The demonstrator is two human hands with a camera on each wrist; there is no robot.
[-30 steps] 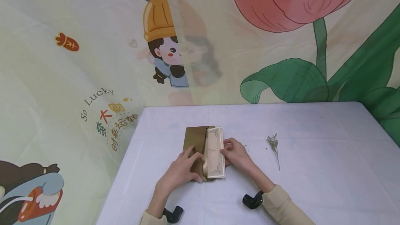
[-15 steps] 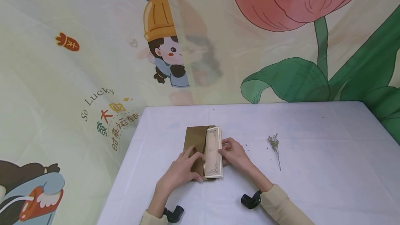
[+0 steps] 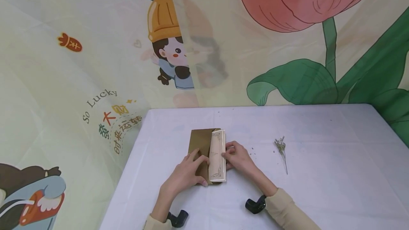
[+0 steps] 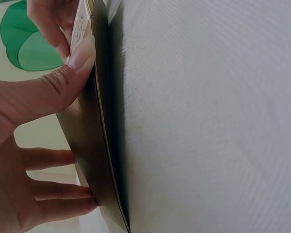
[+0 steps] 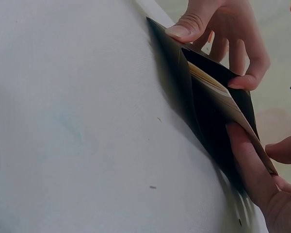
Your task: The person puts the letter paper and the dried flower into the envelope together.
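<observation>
A brown-gold envelope (image 3: 200, 138) lies on the white table with its mouth toward the right. Partway inside it is a cream card (image 3: 218, 159) with a printed ornamental border. My left hand (image 3: 185, 174) holds the envelope, thumb at the near edge and other fingers on its upper face; one fingertip is at the lip of the mouth in the right wrist view. My right hand (image 3: 240, 159) pinches the card's outer edge between thumb and fingers, one finger reaching beneath it. In the right wrist view the envelope (image 5: 170, 62) gapes around the card (image 5: 218, 91).
To the right of the hands lies a small sprig of dried flowers (image 3: 281, 150). Tiny dark crumbs dot the tablecloth (image 3: 335, 173). Black wrist cameras sit on both forearms, the left camera (image 3: 179, 218) and the right camera (image 3: 255, 205). A printed cloth (image 3: 287, 45) hangs behind the table.
The card has slid left, deeper into the envelope, with my right hand moving along with it. My left hand and the envelope have hardly moved.
</observation>
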